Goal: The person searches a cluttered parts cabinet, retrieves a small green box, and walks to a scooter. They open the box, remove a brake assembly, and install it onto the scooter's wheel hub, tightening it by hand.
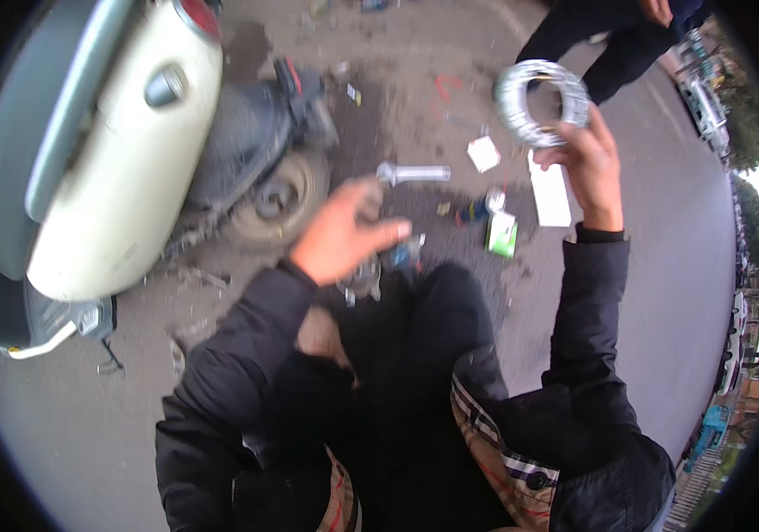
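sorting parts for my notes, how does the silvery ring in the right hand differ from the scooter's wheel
The silvery ring looks bright and shiny; the wheel is dull and brownish-grey. The ring's middle is open, while the wheel's centre is filled in. The ring is held up in the right hand; the wheel sits low at the scooter. Both are round.

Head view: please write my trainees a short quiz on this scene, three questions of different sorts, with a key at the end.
1. Multiple choice. What holds the silvery ring?
A: left hand
B: right hand
C: neither
2. True or false. The cream scooter shows to the left of the silvery ring.
3. Fill in the blank. The small carton is white and ____.

Key: 1. B; 2. true; 3. green.
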`<state>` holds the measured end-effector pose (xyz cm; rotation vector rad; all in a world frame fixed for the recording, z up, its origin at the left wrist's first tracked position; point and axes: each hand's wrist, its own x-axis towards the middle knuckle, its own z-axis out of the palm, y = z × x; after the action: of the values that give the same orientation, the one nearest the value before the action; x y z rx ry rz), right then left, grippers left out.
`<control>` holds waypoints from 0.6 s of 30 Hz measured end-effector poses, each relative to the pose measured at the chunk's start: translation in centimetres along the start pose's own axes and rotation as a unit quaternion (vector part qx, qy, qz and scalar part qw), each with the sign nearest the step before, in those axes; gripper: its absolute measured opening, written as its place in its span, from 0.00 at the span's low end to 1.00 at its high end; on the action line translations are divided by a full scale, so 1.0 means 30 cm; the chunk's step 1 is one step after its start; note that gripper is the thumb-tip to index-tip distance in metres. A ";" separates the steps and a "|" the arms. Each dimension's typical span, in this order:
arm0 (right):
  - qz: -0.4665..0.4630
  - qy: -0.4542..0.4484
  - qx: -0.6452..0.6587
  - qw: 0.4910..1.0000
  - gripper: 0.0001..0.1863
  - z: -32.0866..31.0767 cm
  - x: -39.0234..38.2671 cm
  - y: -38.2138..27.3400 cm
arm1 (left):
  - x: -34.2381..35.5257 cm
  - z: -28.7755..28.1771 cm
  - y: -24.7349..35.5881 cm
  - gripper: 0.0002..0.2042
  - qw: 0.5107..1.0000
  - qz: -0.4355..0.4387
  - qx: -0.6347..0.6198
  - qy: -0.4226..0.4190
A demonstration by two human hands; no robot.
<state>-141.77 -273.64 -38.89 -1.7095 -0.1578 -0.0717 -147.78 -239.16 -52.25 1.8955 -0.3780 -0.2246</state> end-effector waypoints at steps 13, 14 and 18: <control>0.148 -0.260 0.158 0.941 0.20 0.572 -0.215 0.428 | -0.119 -0.130 -0.031 0.17 0.936 -0.164 -0.308 0.042; 0.174 -0.256 0.137 0.941 0.18 0.586 -0.206 0.463 | -0.118 -0.133 -0.049 0.17 0.936 -0.171 -0.304 0.047; 0.167 -0.239 0.172 0.941 0.17 0.608 -0.228 0.563 | -0.139 -0.136 -0.114 0.19 0.928 -0.205 -0.308 0.028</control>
<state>-146.84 -258.35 -59.04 -1.3551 -0.2227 0.5955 -149.78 -232.99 -54.17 1.3291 0.1331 -0.5042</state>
